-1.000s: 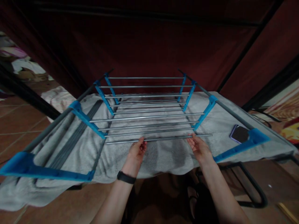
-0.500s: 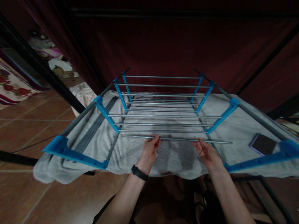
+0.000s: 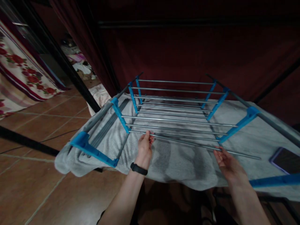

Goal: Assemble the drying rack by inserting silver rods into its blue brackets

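A partly assembled drying rack with blue plastic brackets and several silver rods lies on a grey towel. A loose silver rod runs from the left bracket area out to the right. My left hand, with a black wristband, pinches the rod's left end close to the blue bracket. My right hand grips the same rod further right, fingers curled under it. The rod slants, its right end lower and past the right bracket.
A phone lies on the towel at the right edge. Dark rods lie along the towel's left side. A dark red fabric wall stands behind. Tiled floor, a black pole and flowered cloth are to the left.
The loose rod has shifted right and tilted, its right end lower. Both hands moved with it, the right one further right. The view swung left.
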A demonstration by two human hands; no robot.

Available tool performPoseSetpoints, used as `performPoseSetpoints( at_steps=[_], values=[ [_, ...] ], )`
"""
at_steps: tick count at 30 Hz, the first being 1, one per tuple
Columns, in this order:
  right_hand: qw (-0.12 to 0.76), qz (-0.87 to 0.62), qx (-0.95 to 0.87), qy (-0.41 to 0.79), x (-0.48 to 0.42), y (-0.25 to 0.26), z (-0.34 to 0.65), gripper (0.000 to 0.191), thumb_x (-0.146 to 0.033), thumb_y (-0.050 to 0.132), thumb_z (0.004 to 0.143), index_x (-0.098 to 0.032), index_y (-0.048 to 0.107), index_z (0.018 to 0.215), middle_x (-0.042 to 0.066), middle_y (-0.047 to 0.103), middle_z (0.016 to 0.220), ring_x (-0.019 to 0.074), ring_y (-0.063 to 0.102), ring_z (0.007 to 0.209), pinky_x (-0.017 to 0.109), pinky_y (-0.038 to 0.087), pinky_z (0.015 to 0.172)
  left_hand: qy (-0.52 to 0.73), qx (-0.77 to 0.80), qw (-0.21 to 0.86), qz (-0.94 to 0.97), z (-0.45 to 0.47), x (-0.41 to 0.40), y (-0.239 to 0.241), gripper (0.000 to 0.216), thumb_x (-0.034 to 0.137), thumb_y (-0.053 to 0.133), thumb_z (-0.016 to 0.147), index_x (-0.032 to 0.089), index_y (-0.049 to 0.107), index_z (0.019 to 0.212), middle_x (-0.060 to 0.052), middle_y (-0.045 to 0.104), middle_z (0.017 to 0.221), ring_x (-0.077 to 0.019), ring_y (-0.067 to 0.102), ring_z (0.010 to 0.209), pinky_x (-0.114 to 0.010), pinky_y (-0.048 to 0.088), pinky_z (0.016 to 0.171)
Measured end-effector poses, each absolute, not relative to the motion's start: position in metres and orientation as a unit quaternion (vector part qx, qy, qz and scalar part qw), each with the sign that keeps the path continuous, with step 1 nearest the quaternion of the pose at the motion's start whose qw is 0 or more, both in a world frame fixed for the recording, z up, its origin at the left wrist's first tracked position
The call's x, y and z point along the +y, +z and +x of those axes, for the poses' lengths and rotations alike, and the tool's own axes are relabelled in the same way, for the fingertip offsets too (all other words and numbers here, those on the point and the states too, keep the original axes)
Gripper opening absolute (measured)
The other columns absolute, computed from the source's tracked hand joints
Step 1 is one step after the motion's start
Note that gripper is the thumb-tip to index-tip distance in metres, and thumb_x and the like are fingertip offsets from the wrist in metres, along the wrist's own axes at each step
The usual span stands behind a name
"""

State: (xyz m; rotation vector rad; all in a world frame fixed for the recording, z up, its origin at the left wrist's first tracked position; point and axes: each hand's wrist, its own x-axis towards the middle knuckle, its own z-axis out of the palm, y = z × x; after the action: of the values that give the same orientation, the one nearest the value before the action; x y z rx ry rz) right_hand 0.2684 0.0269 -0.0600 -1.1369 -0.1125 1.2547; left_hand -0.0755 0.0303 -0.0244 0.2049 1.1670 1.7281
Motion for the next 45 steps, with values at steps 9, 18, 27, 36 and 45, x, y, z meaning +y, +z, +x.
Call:
performPoseSetpoints(
  at_steps=[9,18,27,36,45],
  values=[
    [0.658,-0.505,-0.050,0.557,0.027,-0.059,0.268,0.021,-0.004,0.051,0.088,-0.017,0.066,0.081,0.002,0.069,0.079,0.0079,0.070,0.069,0.019,0.060,0.075,0.730,0.482,0.480,0.066,-0.087,0.032,-0.018,0.010,0.011,0.069,0.082,0.014,0.062,0.076,-0.001,0.065,0.069,-0.0052,0.056,0.054,-0.017,0.045,0.055],
    [0.642,-0.514,-0.051,0.567,0.026,-0.057,0.258,0.019,-0.005,0.053,0.088,-0.017,0.066,0.080,0.003,0.069,0.078,0.0085,0.070,0.070,0.019,0.060,0.074,0.722,0.498,0.468,0.109,-0.083,0.028,-0.023,0.027,0.006,0.070,0.075,0.019,0.057,0.094,-0.002,0.069,0.080,-0.0103,0.063,0.068,-0.020,0.047,0.062],
    [0.649,-0.518,-0.060,0.553,0.025,-0.058,0.261,0.024,-0.004,0.049,0.089,-0.018,0.065,0.078,0.001,0.068,0.076,0.0075,0.069,0.067,0.019,0.061,0.073,0.695,0.555,0.425,0.168,-0.080,0.031,-0.024,0.027,0.000,0.064,0.071,0.016,0.067,0.093,0.000,0.060,0.078,-0.0080,0.054,0.061,-0.021,0.044,0.062],
    [0.661,-0.517,-0.059,0.540,0.025,-0.057,0.267,0.027,-0.003,0.046,0.090,-0.018,0.064,0.077,0.001,0.066,0.073,0.0073,0.067,0.064,0.018,0.060,0.073,0.597,0.635,0.293,0.393,-0.085,0.030,-0.024,0.037,-0.010,0.058,0.062,0.020,0.072,0.079,-0.007,0.062,0.094,-0.0213,0.058,0.099,-0.031,0.040,0.101],
    [0.663,-0.508,-0.055,0.546,0.024,-0.056,0.262,0.028,-0.002,0.045,0.090,-0.016,0.065,0.077,0.001,0.068,0.073,0.0075,0.068,0.066,0.019,0.061,0.073,0.181,0.714,-0.044,0.675,-0.085,0.014,-0.020,0.028,0.007,0.042,0.088,0.016,0.066,0.100,-0.012,0.061,0.113,-0.0263,0.049,0.119,-0.044,0.032,0.107]
  ],
)
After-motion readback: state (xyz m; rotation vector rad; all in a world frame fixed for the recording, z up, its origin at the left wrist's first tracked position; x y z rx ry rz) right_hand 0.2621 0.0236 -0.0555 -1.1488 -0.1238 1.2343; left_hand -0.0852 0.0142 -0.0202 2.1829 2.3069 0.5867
